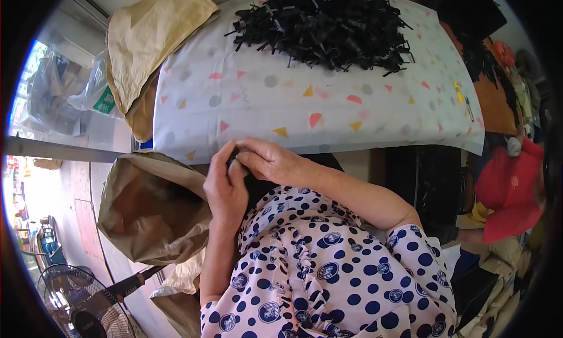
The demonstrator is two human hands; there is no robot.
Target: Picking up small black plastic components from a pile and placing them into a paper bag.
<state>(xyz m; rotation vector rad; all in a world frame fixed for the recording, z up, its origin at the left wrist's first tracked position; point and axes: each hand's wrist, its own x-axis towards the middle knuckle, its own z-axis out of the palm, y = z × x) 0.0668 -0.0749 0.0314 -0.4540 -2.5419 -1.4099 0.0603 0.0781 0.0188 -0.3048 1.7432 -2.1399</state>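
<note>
My left hand point(226, 186) and my right hand point(272, 162) meet just off the near edge of the table, in front of my body. Fingers of both hands are pinched together around a small black piece point(233, 154), mostly covered by them, so its exact kind does not show. A large heap of small black strip-like pieces point(322, 27) with thin ends sticking out lies at the far side of the table. Close beside my left hand, a brown sack point(152, 220) stands with its mouth wide apart; its depth is in shadow.
A white cloth point(252, 112) with coloured shapes covers the table. Tan sacking point(155, 33) hangs over its left end, and a yellow tool point(458, 94) lies near the right edge. A fan point(88, 308) stands lower left. Red fabric point(510, 188) is at the right.
</note>
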